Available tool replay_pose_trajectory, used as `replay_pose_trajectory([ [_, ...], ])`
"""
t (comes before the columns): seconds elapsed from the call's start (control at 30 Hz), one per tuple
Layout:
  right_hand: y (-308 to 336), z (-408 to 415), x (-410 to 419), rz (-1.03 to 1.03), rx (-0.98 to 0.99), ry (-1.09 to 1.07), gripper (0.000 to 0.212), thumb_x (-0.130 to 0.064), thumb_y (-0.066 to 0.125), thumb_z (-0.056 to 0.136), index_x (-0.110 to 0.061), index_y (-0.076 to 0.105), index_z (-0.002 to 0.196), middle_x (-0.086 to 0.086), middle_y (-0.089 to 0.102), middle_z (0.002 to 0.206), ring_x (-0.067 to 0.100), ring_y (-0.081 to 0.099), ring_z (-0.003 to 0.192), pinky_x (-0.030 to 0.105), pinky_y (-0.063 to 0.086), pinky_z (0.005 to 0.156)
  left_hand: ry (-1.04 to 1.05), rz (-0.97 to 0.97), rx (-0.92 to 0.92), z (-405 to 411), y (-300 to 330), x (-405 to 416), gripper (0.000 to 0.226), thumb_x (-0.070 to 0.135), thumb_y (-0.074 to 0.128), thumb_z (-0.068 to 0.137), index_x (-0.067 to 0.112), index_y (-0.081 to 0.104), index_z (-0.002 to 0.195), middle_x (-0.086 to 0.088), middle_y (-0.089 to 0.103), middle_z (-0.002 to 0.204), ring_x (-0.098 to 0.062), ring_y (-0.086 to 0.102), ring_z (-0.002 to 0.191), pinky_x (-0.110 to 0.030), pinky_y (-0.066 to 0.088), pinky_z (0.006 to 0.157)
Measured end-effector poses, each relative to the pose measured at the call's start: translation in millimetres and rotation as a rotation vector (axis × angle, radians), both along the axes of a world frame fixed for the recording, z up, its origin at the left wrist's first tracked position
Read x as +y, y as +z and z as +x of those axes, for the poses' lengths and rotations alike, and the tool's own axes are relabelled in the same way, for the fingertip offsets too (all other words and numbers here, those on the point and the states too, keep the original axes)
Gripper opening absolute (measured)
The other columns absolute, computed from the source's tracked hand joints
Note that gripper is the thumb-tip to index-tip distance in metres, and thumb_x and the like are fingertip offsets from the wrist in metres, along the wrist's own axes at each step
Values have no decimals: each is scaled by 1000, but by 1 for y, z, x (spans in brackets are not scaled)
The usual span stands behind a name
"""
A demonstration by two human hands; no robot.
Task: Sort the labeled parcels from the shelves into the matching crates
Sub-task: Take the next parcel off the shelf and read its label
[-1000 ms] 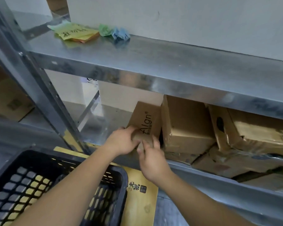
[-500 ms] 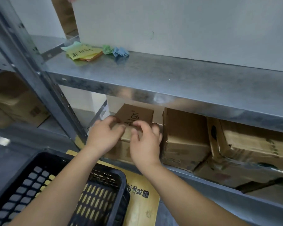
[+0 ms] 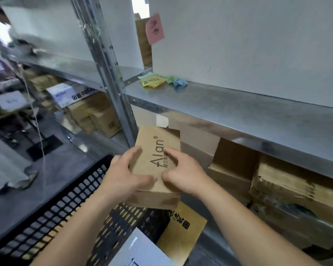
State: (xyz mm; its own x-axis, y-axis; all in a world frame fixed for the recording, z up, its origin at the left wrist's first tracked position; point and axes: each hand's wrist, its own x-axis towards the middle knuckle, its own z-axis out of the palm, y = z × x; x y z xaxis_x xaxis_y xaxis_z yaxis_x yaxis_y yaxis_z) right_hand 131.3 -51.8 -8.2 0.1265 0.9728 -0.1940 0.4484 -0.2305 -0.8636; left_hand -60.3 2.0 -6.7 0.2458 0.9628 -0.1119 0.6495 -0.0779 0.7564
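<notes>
Cardboard parcel [image 3: 156,166] sits clear of the shelf [image 3: 238,114], above the black crate [image 3: 69,200]; my left hand [image 3: 123,179] and right hand [image 3: 183,175] clamp its sides. Feels stiff, probably light; edges suit my grip.

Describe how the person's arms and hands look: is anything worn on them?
Both forearms are bare as far as the picture shows; no sleeve reaches into view. The left hand and the right hand wear no gloves. No watch, ring or bracelet shows on the visible sides. Fingernails look short and unpainted.
</notes>
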Motion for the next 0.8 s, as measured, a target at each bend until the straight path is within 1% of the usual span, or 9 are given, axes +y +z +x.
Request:
replay_pose_trajectory([
  [0.07, 2, -3, -13, 2, -107, 67, 79, -40, 69, 82, -42, 37, 155, -4, 44, 145, 20, 52, 127, 28, 41, 102, 22, 6, 29, -7, 0, -27, 98, 57, 87, 52, 48, 45, 140, 12, 43, 120, -7, 54, 109, -30, 54, 88],
  [0.17, 1, -10, -33, 19, -181, 139, 71, -58, 61, 90, -43, 36, 155, -4, 37, 139, 21, 51, 126, 31, 42, 102, 112, 55, 79, -15, 0, -70, 59, 62, 76, 76, 46, 52, 127, 12, 46, 121, -8, 51, 110, -26, 48, 84],
  [0.27, 0, -18, -52, 58, -198, 215, 60, -56, 61, 93, -41, 46, 148, -6, 37, 129, 16, 52, 115, 26, 41, 95, 223, 75, 98, -21, 2, -106, 25, 53, 64, 91, 39, 56, 111, 10, 64, 107, -7, 64, 87, -26, 51, 66],
  [0.33, -1, -24, -63, 100, -188, 227, 47, -49, 65, 92, -42, 55, 137, -8, 39, 123, 13, 53, 108, 23, 38, 89, 295, -2, 16, -27, 1, -130, 19, 44, 68, 91, 38, 54, 103, 9, 68, 98, -7, 67, 74, -22, 51, 55],
  [0.43, -1, -32, -78, 185, -161, 228, 51, -39, 74, 86, -42, 52, 131, -13, 43, 120, 11, 55, 112, 23, 38, 84, 346, -51, -108, -42, -2, -157, 62, 36, 86, 70, 52, 48, 116, 13, 57, 120, -15, 67, 100, -40, 61, 78],
  [0.5, -1, -37, -85, 209, -99, 263, 92, -31, 83, 76, -50, 27, 146, -14, 49, 126, 11, 56, 113, 26, 46, 81, 344, -27, -49, -52, 2, -171, 115, 28, 93, 53, 60, 24, 139, 13, 50, 128, -14, 59, 113, -43, 60, 85],
  [0.6, -2, -49, -90, 155, -20, 336, 138, -23, 89, 65, -65, -13, 147, -11, 57, 129, 15, 61, 113, 38, 58, 86, 346, 13, 52, -63, 16, -189, 154, 19, 95, 47, 72, -17, 137, 14, 47, 134, -10, 58, 111, -35, 60, 79],
  [0.7, 2, -61, -93, 165, 5, 403, 138, -24, 90, 62, -64, -9, 149, -12, 56, 136, 13, 60, 118, 44, 59, 91, 367, 96, 161, -77, 25, -206, 154, 32, 96, 54, 66, -28, 139, 16, 48, 133, -8, 59, 107, -31, 56, 80],
  [0.8, 7, -76, -98, 206, 80, 426, 105, -36, 91, 65, -60, 22, 140, -8, 53, 135, 10, 58, 117, 43, 59, 92, 397, 167, 27, -97, 32, -222, 109, 59, 81, 71, 67, 0, 144, 20, 58, 123, -5, 62, 105, -33, 55, 84],
])
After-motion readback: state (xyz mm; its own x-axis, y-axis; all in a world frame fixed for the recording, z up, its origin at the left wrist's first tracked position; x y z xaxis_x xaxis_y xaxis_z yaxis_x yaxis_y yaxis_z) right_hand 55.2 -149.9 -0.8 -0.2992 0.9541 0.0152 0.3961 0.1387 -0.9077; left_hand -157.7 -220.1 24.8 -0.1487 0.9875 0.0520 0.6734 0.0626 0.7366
